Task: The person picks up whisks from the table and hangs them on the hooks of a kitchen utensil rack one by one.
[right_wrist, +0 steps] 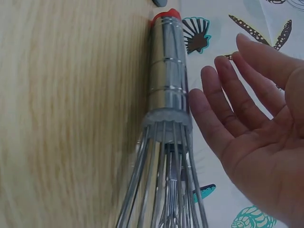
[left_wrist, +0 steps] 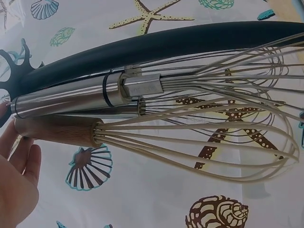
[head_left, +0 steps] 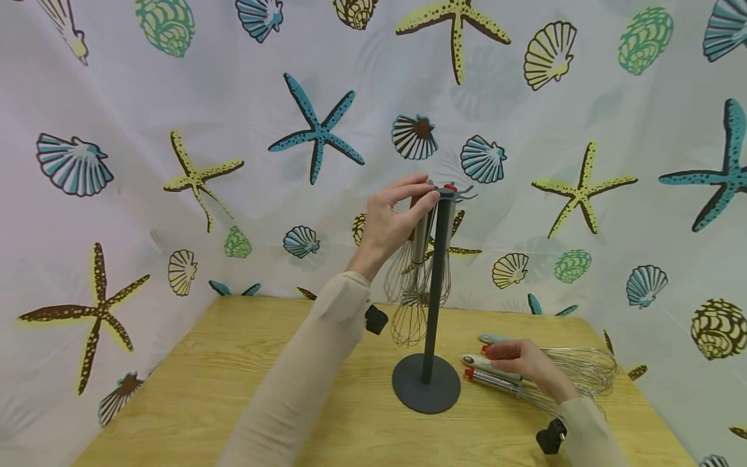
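One stand (head_left: 435,292), at least three hanging whisks (left_wrist: 61,97), left hand (head_left: 386,224) atop, grip unclear, four lying whisks (head_left: 495,381), right hand (head_left: 531,364) released

Attire, with left hand (head_left: 388,217) and right hand (head_left: 530,362) bare.
Plain cream fabric left sleeve (head_left: 315,357), long and lightly creased; matching right sleeve (head_left: 591,431). Near the cuffs, a small, black, boxy left wrist unit (head_left: 376,319) and similar right wrist unit (head_left: 550,437).

A white cloth (head_left: 198,84) is hanging behind and beside a wooden table (head_left: 204,370); starfish (head_left: 318,133) and shells (head_left: 76,167), printed in blue, yellow, green and brown, are dotting the cloth.
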A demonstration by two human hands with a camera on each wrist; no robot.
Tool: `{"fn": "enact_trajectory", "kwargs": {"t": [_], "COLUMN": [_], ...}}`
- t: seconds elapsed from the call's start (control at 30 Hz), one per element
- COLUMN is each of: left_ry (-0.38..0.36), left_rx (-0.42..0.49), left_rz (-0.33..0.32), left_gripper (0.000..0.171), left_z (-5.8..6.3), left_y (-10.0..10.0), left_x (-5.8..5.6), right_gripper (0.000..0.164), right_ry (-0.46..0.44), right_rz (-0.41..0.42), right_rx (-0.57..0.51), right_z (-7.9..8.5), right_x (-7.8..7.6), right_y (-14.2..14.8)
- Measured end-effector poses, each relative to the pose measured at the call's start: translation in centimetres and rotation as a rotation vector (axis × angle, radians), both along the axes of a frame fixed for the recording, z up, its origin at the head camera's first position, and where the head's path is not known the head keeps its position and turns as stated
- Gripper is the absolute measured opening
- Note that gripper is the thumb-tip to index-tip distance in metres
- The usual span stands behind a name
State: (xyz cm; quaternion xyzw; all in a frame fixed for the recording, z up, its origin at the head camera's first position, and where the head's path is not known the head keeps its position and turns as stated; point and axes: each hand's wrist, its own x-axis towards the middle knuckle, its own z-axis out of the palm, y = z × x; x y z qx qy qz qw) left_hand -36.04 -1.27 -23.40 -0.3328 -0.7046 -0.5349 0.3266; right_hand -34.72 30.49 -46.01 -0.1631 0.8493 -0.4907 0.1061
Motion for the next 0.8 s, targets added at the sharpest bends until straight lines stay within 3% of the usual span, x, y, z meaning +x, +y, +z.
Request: {"fn": "enact_trajectory", "kwargs": {"t": [0.33,0.63,0.7,0.8], "left_ry": [-0.046,-0.082,-0.078,-0.077], "left_rx": [0.091,0.085,0.085,0.091], "left_rz": [-0.070,-0.079,-0.076,-0.075], "left_gripper": [0.023,0.021,0.021,0.021], "left_z": [0.1,1.3,1.3,1.3], "left_y": [0.3,0.1,0.1,0.0], "left_x": [0.0,2.9,3.1,3.3], "right_gripper": [0.043,0.042,0.042,0.042], "right_ry": [-0.028,-0.070,-0.066,-0.088], "right_rz": [0.066,0.195,0.240,0.240], "right_rx": [0.027,0.035,0.050,0.078], "right_z": [-1.1,-1.1,-1.0,-0.9], "right_x": [-0.4,-0.7,-0.6,-0.3], "right_y": [0.3,0.6,0.6,0.4]}}
